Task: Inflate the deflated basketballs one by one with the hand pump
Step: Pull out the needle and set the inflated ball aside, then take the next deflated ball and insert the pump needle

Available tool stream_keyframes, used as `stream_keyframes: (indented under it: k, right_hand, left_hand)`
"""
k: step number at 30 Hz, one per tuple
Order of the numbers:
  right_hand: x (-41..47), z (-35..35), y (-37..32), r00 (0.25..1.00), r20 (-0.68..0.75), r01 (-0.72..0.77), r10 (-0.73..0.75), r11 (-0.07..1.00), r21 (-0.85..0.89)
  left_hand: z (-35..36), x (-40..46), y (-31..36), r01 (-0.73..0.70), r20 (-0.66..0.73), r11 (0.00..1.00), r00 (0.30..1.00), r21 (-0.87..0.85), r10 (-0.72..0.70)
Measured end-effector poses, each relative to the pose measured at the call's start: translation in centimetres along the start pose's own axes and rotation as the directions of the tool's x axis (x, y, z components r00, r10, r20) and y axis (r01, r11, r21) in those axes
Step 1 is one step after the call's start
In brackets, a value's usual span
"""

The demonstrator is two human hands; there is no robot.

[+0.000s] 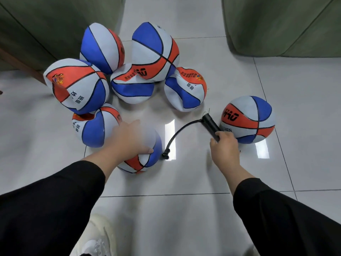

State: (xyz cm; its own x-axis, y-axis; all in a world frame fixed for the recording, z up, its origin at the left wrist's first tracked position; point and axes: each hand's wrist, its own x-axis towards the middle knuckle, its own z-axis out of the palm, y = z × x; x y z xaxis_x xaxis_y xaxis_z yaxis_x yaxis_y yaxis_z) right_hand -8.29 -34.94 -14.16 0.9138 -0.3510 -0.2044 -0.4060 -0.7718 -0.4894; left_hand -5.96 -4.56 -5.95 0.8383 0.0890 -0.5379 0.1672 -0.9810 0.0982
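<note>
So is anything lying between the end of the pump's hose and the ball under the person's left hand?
Nothing visible does. The hose tip lies on bare tile right beside the ball that the left hand rests on, apart from it. The right hand grips the pump. The ball's valve is not in view.

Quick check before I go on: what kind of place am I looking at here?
Probably an indoor room, perhaps a home or office: a glossy pale tiled floor that mirrors the ceiling lights, and green fabric-covered furniture at the back. The red, white and blue rubber basketballs lie loose on the floor.
</note>
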Motion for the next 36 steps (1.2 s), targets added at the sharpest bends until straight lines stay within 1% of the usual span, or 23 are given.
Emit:
stream_keyframes:
  k: [2,4,6,9,12,14,15,17,18,19,21,23,26,29,32,34,36]
  right_hand:
    - [0.5,0.2,1.1,0.995,0.082,0.053,-0.049,0.998,-0.046]
    - [0.6,0.8,1.7,0.988,0.148,0.056,-0.041,0.994,-0.096]
    - [0.6,1.2,1.7,0.99,0.138,0.047,-0.024,0.984,-0.169]
    - [0.7,1.3,1.0,0.992,0.127,0.0,0.029,0.974,-0.225]
    - [0.4,1.8,0.7,0.971,0.211,-0.04,0.112,0.946,-0.322]
    - [0.0,2.2,1.2,0.952,0.259,-0.072,0.165,0.94,-0.334]
    - [-0.2,2.4,1.5,0.945,0.273,-0.102,0.181,0.955,-0.279]
    - [-0.7,2.3,1.6,0.933,0.298,-0.198,0.201,0.979,-0.04]
    - [-1.0,2.1,1.3,0.931,0.311,-0.228,0.192,0.97,0.084]
    - [-1.2,1.7,0.8,0.933,0.316,-0.235,0.173,0.957,0.171]
    - [-1.9,0.8,-0.4,0.945,0.297,-0.224,0.14,0.936,0.271]
    - [-2.7,0.0,-1.7,0.949,0.283,-0.247,0.139,0.885,0.395]
    - [-4.3,-1.1,-3.3,0.942,0.28,-0.318,0.184,0.749,0.581]
    - [-6.4,-2.3,-4.4,0.941,0.246,-0.338,0.231,0.628,0.701]
    - [-8.5,-4.7,-5.7,0.954,0.162,-0.278,0.252,0.543,0.792]
    - [-9.1,-7.0,-6.7,0.96,0.079,-0.212,0.267,0.516,0.83]
    - [-8.5,-9.7,-7.6,0.969,0.005,-0.139,0.247,0.528,0.838]
  left_hand:
    - [-1.0,0.2,0.3,0.035,-0.007,0.999,0.999,-0.034,-0.036]
    - [-2.4,0.4,0.8,0.038,-0.012,0.998,0.999,-0.042,-0.038]
    - [-3.9,0.6,1.6,0.004,-0.035,0.999,0.999,-0.054,-0.005]
    - [-5.5,0.6,3.2,-0.042,-0.101,0.995,0.994,-0.087,0.034]
    - [-6.2,0.7,4.7,-0.072,-0.15,0.985,0.988,-0.159,0.048]
    - [-6.1,0.7,5.2,-0.077,-0.154,0.968,0.987,-0.241,0.04]
    - [-6.0,0.7,5.3,-0.076,-0.157,0.956,0.987,-0.283,0.032]
    - [-5.7,0.5,5.1,-0.077,-0.163,0.934,0.986,-0.35,0.02]
    - [-5.5,0.4,4.8,-0.074,-0.16,0.922,0.987,-0.381,0.013]
    - [-5.4,0.3,4.4,-0.068,-0.151,0.909,0.989,-0.411,0.006]
    - [-5.5,-0.3,3.9,-0.056,-0.125,0.88,0.992,-0.472,-0.004]
    - [-5.8,-1.1,3.5,-0.055,-0.114,0.851,0.993,-0.523,-0.005]
    - [-6.2,-2.4,3.2,-0.07,-0.108,0.83,0.994,-0.553,0.011]
    - [-6.8,-4.2,3.2,-0.065,-0.102,0.838,0.995,-0.542,0.011]
    - [-7.0,-5.8,3.5,-0.061,-0.099,0.809,0.995,-0.585,0.003]
    - [-7.0,-6.7,3.8,-0.046,-0.085,0.764,0.996,-0.643,-0.011]
    - [-7.2,-7.4,4.5,-0.025,-0.062,0.705,0.998,-0.709,-0.027]
